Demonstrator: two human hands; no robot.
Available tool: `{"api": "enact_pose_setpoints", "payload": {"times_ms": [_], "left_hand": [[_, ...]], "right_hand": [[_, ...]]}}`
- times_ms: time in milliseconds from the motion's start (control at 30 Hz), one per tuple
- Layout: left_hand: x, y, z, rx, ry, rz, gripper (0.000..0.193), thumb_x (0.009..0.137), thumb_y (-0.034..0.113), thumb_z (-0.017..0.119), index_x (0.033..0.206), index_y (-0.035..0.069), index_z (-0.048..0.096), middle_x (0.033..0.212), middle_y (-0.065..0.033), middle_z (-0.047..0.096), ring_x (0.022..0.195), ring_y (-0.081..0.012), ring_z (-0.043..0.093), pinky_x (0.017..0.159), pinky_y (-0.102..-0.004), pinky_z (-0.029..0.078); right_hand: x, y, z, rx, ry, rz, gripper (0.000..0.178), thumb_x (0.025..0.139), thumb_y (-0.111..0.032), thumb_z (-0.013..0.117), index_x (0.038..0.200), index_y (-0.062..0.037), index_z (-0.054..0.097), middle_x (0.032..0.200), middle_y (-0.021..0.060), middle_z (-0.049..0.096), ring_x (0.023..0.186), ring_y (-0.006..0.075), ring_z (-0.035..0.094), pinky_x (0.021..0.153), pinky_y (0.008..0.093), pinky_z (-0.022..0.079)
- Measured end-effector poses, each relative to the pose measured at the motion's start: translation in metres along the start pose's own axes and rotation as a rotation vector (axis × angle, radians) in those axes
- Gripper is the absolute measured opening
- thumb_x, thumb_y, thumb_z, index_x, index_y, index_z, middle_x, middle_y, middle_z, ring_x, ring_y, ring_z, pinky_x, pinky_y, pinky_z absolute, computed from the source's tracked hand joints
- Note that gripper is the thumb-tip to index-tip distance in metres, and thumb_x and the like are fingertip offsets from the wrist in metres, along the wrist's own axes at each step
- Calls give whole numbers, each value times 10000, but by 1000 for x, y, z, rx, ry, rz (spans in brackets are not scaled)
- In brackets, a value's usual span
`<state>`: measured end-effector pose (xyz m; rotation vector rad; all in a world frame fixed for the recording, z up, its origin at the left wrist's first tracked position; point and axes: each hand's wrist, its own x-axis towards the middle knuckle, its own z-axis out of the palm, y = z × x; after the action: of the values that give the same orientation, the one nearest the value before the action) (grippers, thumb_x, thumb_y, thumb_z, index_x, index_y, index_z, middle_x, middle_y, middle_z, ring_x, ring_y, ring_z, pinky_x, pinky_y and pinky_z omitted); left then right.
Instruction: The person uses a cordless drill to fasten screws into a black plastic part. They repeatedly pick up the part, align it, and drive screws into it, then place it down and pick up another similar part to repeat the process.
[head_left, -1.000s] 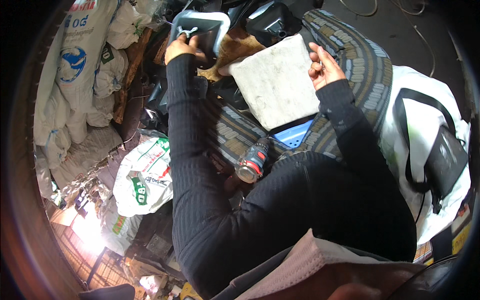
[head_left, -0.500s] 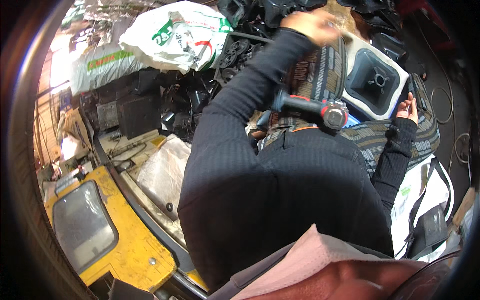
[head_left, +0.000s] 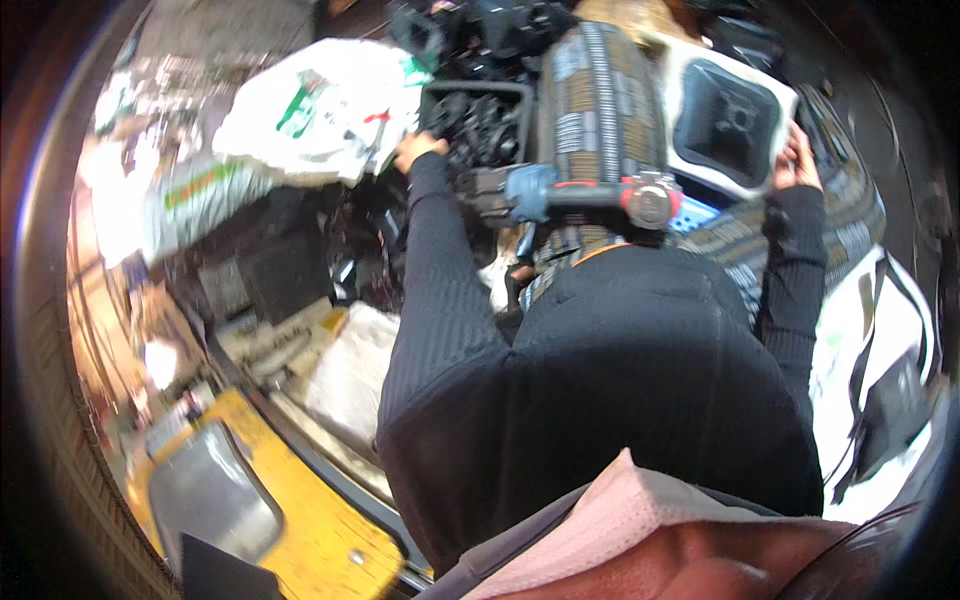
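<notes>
My left hand (head_left: 420,150) is stretched out to the left edge of a black crate (head_left: 530,110) of small black parts, beside a white plastic bag. Motion blurs its fingers, and whether they hold anything cannot be seen. With fingers curled, my right hand (head_left: 798,165) grips the right side of a white square housing (head_left: 683,165), which has a dark funnel-shaped recess (head_left: 725,125). The housing leans on patterned striped cushions (head_left: 605,90) over my lap. A cordless power drill (head_left: 590,195), dark with red and blue-grey parts, lies across the cushion in front of me, untouched.
A printed white plastic bag (head_left: 320,110) lies at the upper left, above black boxes and loose black parts (head_left: 360,240). A yellow machine panel (head_left: 310,540) with a window is at the lower left. Another white bag (head_left: 865,330) with dark straps lies on the right.
My left hand has swung left and down from above the cushion to the crate's edge. My right hand has moved up against the housing's side. The whole view has shifted slightly.
</notes>
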<state>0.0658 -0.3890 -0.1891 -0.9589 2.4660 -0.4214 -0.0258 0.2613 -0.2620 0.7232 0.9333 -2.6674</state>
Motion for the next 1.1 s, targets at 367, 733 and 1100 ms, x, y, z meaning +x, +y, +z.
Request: {"api": "enact_pose_setpoints", "payload": {"times_ms": [367,733,1100], "left_hand": [[-127,222,-200,-1287,-677,944,552,824,188,713,1293,51,454,1018,-122,624,785,-155,611,607,-288,546],[-164,337,-143,-967,-788,841,456,812,208,732,1186,69,512,838,-79,648,694,-158,638,550,-341,537],[-228,155,-157,-346,-164,1357,688,666,212,697,1303,83,474,1151,-194,574,987,-351,603,870,-396,486]], "right_hand": [[-30,9,53,61,241,-97,186,864,-243,682,924,-74,636,790,-19,602,625,59,543,511,195,462],[-59,13,75,-112,192,-92,163,864,-231,684,978,-115,667,939,1,692,680,40,595,549,176,480],[-72,24,78,199,-9,139,216,894,-183,639,1087,-86,644,863,-34,609,652,28,533,504,159,443]]}}
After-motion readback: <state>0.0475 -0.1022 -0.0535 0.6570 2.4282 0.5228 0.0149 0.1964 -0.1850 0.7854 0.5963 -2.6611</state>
